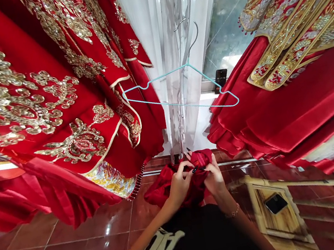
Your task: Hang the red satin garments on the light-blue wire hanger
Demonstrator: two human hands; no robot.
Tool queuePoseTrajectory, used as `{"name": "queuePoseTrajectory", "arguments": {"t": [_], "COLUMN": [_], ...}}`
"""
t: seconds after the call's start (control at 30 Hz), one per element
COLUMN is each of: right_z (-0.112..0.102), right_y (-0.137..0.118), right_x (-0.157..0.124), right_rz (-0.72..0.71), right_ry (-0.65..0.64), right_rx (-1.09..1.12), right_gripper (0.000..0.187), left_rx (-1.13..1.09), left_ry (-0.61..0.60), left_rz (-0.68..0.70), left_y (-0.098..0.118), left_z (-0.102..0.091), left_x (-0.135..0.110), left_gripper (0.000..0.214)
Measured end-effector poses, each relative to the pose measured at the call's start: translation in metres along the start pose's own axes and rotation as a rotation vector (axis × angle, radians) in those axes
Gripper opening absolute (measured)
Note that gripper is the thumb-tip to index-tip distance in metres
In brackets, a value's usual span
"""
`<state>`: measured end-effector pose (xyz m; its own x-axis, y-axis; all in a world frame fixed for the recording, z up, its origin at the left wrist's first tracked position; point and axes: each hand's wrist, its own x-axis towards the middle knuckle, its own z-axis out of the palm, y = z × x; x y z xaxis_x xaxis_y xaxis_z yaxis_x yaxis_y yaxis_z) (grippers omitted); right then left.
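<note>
In front of my body I have a bundle of shiny red cloth (161, 187), gathered in loose folds. My left hand (182, 175) pinches its upper part, thumb and fingers pressed together. My right hand (213, 173) grips the same cloth from the other side, close to the left fingertips. A bunched, seam-like band of the cloth shows between the two hands. Beyond them a light blue clothes hanger (174, 69) with a metal hook hangs bare. The lower part of the bundle is partly hidden by my hands and forearms.
Red garments with gold beading (71, 144) hang at the left, and more embroidered red garments (277, 103) hang at the right. A bamboo stool (284, 224) with a phone (276, 203) on it stands lower right. Another phone (222, 79) leans by the window.
</note>
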<state>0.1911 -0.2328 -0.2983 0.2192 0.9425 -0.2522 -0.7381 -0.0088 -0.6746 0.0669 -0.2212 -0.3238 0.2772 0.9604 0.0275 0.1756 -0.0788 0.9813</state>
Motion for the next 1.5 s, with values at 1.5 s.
{"name": "queuePoseTrajectory", "arguments": {"t": [1.5], "right_z": [-0.036], "right_y": [-0.033], "right_x": [0.046], "right_rz": [-0.002], "right_ry": [-0.438], "right_rx": [-0.605], "right_gripper": [0.028], "left_rx": [0.843], "left_ry": [-0.042], "left_rz": [-0.148], "left_y": [0.042], "left_z": [-0.112], "left_x": [0.027], "left_gripper": [0.031]}}
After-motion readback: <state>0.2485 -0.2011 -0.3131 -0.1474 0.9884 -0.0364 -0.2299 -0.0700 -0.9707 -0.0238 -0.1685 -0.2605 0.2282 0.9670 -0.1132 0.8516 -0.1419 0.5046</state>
